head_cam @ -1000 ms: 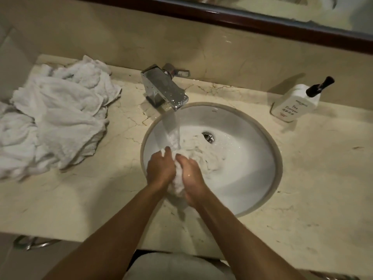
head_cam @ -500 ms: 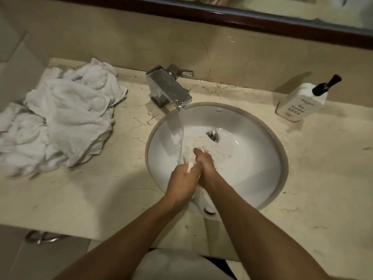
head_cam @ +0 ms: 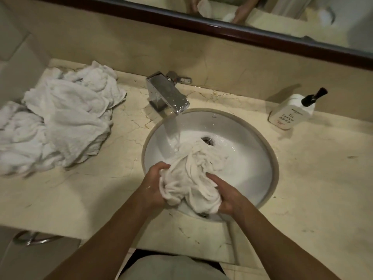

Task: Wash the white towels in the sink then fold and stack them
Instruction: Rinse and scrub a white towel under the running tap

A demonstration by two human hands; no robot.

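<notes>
Head view: the left hand point(head_cam: 154, 183) and right hand point(head_cam: 226, 196) each have fingers curled into the bunched wet towel point(head_cam: 189, 178), held at the 6 o'clock side of the sink point(head_cam: 262, 168), likely so its far end trails under the stream from the faucet point(head_cam: 167, 96). The towel pile point(head_cam: 60, 122) waits at 9 o'clock on the counter point(head_cam: 312, 188), apparently unwashed. At 2 o'clock, the pump bottle point(head_cam: 290, 112) reads "Tea Tonique"; smaller print is illegible.

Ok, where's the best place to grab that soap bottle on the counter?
Grip the soap bottle round its white body, coming from the sink side. It stands by the wall, and its black pump sticks out too thin for a steady hold.
</notes>
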